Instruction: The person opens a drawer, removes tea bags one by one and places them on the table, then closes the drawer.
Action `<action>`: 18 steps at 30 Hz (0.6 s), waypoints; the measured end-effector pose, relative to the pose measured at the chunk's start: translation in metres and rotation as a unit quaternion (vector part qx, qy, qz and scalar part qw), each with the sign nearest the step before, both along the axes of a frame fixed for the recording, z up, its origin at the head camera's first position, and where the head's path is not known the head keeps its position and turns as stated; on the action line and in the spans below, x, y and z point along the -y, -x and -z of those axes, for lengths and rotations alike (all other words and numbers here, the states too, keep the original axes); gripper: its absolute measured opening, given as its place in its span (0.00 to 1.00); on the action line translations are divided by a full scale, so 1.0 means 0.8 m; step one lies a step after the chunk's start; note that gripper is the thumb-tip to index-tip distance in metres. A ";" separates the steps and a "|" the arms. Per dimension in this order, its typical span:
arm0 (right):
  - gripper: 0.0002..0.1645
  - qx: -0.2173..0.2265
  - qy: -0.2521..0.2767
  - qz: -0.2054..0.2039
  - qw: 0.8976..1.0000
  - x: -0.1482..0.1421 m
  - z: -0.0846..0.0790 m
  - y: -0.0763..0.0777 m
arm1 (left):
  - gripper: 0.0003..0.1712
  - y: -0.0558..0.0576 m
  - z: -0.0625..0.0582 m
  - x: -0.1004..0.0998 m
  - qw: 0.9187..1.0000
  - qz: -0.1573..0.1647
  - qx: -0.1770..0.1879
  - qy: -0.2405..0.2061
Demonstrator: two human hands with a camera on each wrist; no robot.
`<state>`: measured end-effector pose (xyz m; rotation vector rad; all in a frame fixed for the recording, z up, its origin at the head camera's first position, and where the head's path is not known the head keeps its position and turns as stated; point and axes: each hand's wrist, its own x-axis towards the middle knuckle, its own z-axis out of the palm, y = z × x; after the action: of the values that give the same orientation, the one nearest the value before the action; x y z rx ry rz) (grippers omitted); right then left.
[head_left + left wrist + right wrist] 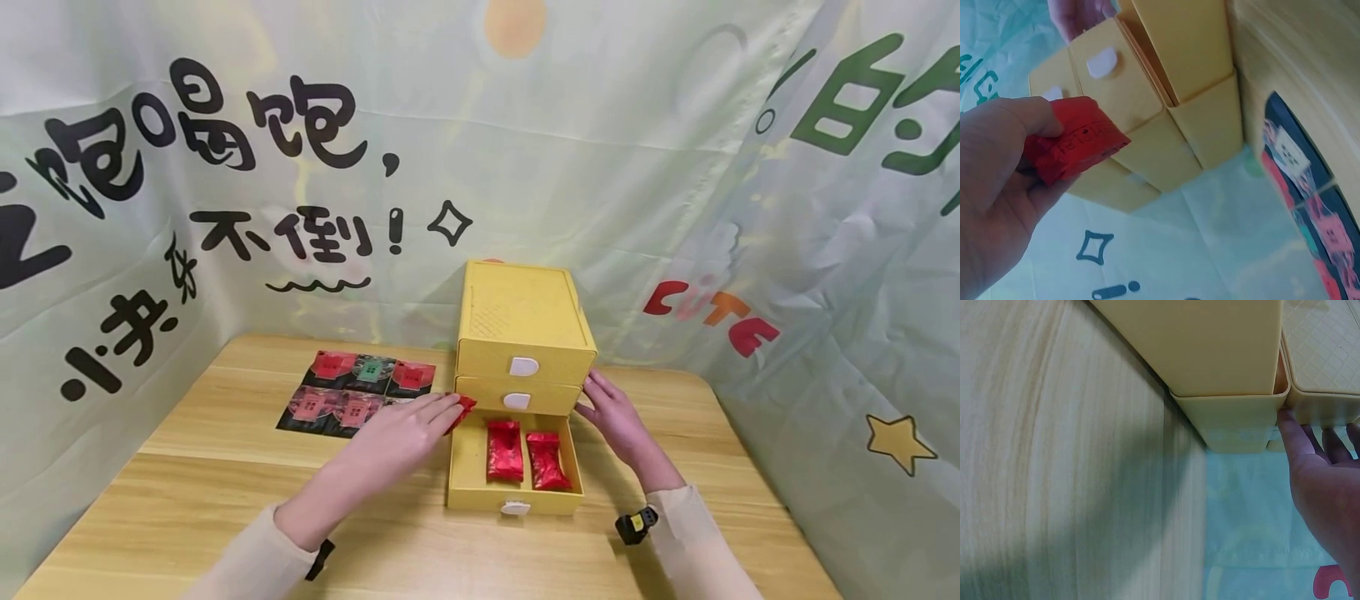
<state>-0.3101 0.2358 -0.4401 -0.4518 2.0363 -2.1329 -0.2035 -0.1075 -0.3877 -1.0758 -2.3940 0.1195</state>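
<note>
A yellow drawer box [525, 308] with several stacked drawers stands on the table. Its bottom drawer [468, 483] is pulled out and holds two red wrapped packets, one packet [504, 452] left of the other packet [547, 462]. My left hand [408, 433] pinches another red packet [1082, 137] between thumb and fingers, just left of the box above the open drawer. At the box's right side, my right hand [615, 417] touches the wall with extended fingers [1297, 437]; nothing is held there.
Flat dark sachets with red, pink and green labels [330, 408] lie in two rows left of the box. A printed cloth [420, 125] hangs behind and beside the wooden table [390, 542].
</note>
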 end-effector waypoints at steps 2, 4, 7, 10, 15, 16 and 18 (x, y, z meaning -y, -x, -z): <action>0.35 0.000 -0.003 0.000 1.000 -0.001 0.000 0.000 | 0.30 -0.002 0.000 0.007 1.000 -0.006 0.001 -0.001; 0.35 0.001 -0.003 0.000 1.000 -0.001 0.000 0.000 | 0.30 -0.006 0.000 0.015 1.000 -0.016 0.006 -0.004; 0.36 0.001 -0.006 0.001 1.000 -0.001 -0.001 -0.001 | 0.31 -0.009 -0.001 0.027 0.999 -0.033 0.008 -0.009; 0.35 0.001 -0.009 0.001 1.000 -0.002 -0.001 -0.002 | 0.32 -0.012 -0.001 0.042 0.999 -0.047 0.004 -0.012; 0.35 -0.001 -0.018 -0.002 1.000 -0.001 -0.002 -0.003 | 0.33 -0.015 0.002 0.067 0.997 -0.071 0.001 -0.015; 0.35 -0.001 -0.019 -0.002 1.000 -0.001 -0.002 -0.002 | 0.33 -0.016 0.004 0.072 0.997 -0.076 0.003 -0.016; 0.35 -0.002 -0.021 -0.001 1.000 -0.001 -0.002 -0.003 | 0.34 -0.018 0.008 0.083 0.996 -0.081 0.010 -0.020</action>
<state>-0.3081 0.2364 -0.4388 -0.4538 2.0777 -2.0850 -0.1888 -0.1736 -0.3938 -0.8679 -2.4877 0.1166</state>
